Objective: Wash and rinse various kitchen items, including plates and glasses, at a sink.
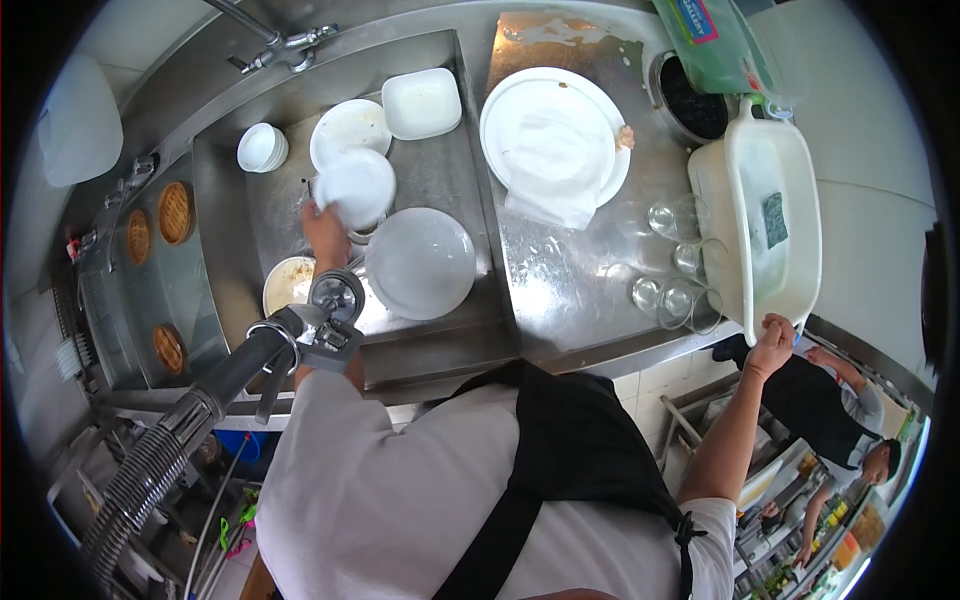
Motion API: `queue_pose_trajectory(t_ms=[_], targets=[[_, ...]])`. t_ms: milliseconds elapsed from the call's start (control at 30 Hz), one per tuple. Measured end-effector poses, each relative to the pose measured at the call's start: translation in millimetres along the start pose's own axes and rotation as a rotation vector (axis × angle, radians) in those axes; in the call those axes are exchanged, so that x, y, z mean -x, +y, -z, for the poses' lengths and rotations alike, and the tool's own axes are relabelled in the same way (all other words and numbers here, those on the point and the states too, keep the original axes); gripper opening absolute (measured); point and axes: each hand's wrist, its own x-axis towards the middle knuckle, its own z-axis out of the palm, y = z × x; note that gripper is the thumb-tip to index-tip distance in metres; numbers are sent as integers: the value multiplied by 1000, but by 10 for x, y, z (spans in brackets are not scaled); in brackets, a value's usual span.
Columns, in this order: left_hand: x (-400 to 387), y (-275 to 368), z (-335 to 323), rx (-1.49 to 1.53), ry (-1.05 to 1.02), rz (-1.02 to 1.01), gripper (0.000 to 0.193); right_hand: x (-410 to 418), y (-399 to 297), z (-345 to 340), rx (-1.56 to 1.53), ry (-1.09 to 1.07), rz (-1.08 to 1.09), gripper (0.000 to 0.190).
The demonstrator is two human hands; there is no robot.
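My left hand (326, 229) is in the steel sink (427, 184), its fingers on the edge of a small white plate (362, 187). That plate overlaps another soiled white plate (350, 129). A large pale plate (420, 262) lies to its right, and a soiled white bowl (289, 285) sits nearer me. Stacked small white bowls (261, 148) and a white rectangular dish (421, 103) are farther back. My right hand (772, 341) grips the near rim of a white plastic tub (806, 225), tilted on the counter's right end, with a dark green scouring pad (775, 220) inside.
Large white plates (555, 97) with a crumpled napkin (559, 180) stand on the counter, beside several drinking glasses (675, 298). A round dark opening (690, 97) lies behind. A spray tap (334, 300) hangs over the sink's near edge. Bamboo steamers (176, 212) sit left. Another person (814, 405) is at lower right.
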Motion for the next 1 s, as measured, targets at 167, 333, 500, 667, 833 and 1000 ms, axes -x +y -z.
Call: queue_pose_trajectory(t_ms=[167, 333, 500, 667, 833, 1000], targets=[[-571, -1256, 2260, 23, -454, 156, 32, -81, 69, -243, -121, -31, -4, 25], [682, -420, 1479, -66, -537, 440, 27, 5, 0, -60, 11, 28, 29, 26], [1205, 733, 1016, 834, -171, 1111, 31, -9, 76, -87, -24, 18, 9, 27], [404, -96, 1250, 753, -395, 963, 34, -27, 48, -83, 56, 14, 56, 28], [-32, -809, 1605, 676, -659, 749, 39, -84, 83, -167, -45, 24, 12, 26], [892, 244, 53, -4, -287, 585, 54, 35, 184, 10, 41, 50, 10, 25]])
